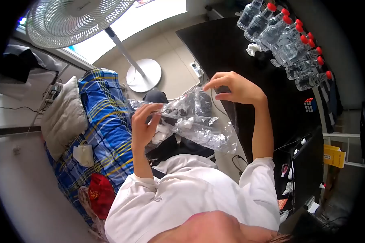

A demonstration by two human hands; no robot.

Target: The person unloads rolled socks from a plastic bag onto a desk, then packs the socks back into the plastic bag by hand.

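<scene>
A clear plastic bag [219,135] is spread over my lap between both hands, crinkled and shiny. White crumpled pieces [184,123] show through or beneath it; I cannot tell which. My left hand [144,123] has its fingers curled on the bag's left side, gripping the film. At the bag's upper right is my right hand [239,88], its thumb and fingers apart, with the index fingertip close to the film. Whether that fingertip touches the bag is hard to make out.
On my right stands a black table [219,48] with several clear red-capped bottles [292,50], a white crumpled tissue [253,49] and a puzzle cube [310,105]. A standing fan [144,75] is ahead. To my left lies a bed with a blue plaid cover [103,105].
</scene>
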